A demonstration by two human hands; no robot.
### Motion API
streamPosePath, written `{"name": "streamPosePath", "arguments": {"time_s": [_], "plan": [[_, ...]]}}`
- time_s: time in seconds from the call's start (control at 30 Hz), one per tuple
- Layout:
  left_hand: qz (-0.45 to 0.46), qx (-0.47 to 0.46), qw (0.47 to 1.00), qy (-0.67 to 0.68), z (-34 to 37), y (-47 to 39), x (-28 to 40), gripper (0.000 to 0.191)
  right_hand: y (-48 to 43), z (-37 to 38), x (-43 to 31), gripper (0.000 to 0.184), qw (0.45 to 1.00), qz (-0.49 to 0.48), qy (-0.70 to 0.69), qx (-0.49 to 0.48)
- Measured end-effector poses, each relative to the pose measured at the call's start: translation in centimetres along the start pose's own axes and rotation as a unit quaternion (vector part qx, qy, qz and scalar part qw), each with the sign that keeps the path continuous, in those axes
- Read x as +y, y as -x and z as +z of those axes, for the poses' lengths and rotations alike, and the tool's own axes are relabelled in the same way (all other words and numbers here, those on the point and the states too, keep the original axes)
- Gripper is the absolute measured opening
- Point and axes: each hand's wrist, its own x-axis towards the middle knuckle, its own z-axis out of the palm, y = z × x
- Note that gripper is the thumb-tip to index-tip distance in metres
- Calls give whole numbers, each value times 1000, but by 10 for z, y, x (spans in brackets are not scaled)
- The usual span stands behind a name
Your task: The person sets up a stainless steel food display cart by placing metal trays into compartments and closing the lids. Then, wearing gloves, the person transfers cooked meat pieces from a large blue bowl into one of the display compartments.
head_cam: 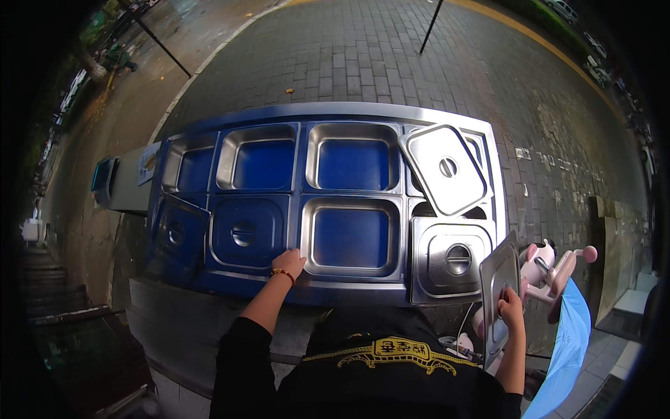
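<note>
My right hand [511, 309] grips the recessed handle of a stainless steel pan lid [497, 267], held nearly upright off the front right corner of a steel food-pan counter [340, 108]. My left hand [289, 263] touches the counter's front, between a closed pan lid [246, 230] and an open rectangular pan [349, 238]; its fingertips are too hidden to show a grip. Behind are more open pans [352, 157] [257, 157] [190, 162]. One lid [445, 170] lies askew at the back right. Another lid [437, 283] sits front right, and a tilted one [175, 235] front left.
A pink ride-on vehicle [539, 267] and a light blue umbrella-like cloth [568, 330] stand close on my right. A box-like side stand [128, 175] adjoins the counter's left end. Thin poles [432, 26] rise from the brick pavement [345, 52] beyond. A person [119, 56] is far left.
</note>
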Motion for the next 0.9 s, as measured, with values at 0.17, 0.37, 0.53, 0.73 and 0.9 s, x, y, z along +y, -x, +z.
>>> {"name": "streamPosePath", "arguments": {"time_s": [0.17, 0.37, 0.53, 0.73, 0.9], "plan": [[-42, 319, 946, 44, 1, -21, -68, 18, -21, 46, -109, 15, 947, -245, 193, -73], [-58, 120, 990, -37, -30, -61, -137, 23, -14, 80, -178, 14, 915, -307, 234, -117], [-39, 105, 994, -12, -49, -70, -136, 20, -6, 85, -186, 14, 918, -295, 219, -147], [65, 157, 979, 110, -78, -50, -179, 15, -6, 92, -191, 15, 938, -257, 198, -123], [75, 158, 979, 102, -81, -42, -184, 16, -13, 117, -217, 15, 916, -297, 221, -152]]}}
